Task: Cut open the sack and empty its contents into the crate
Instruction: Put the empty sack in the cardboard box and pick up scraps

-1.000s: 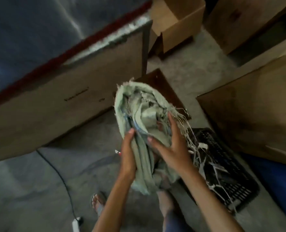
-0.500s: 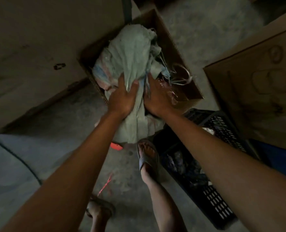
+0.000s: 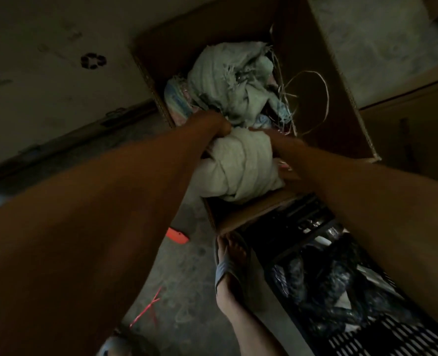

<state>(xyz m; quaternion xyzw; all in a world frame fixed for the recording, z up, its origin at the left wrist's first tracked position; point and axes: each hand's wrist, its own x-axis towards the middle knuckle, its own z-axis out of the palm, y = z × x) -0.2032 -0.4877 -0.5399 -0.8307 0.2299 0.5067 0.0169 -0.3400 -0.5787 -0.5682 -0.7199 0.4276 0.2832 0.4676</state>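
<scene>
Cardboard is seen at ten o'clock, where a large flat panel (image 3: 58, 73) bearing a recycling mark stands against the concrete floor (image 3: 187, 278). At seven o'clock a red string (image 3: 148, 308) lies on the floor, and near the centre, toward six o'clock, an orange cutter (image 3: 178, 235) lies partly hidden under the left forearm. The left hand (image 3: 214, 123) is clenched on the pale green sack (image 3: 241, 168), which is bunched and pressed into an open box (image 3: 341, 98) at twelve o'clock, partly draped over its near wall. More crumpled fabric and loose straw-coloured strands (image 3: 315, 98) are held in the box beyond the sack. The right hand (image 3: 271, 140) is pressed against the sack's right side; its fingers are buried in the folds, so its grip cannot be told. A sandalled foot (image 3: 229, 263) is planted at six o'clock, just beside the box. At four o'clock a black slatted crate (image 3: 392, 337) is seen with dark wrapped contents (image 3: 328, 291) inside.
</scene>
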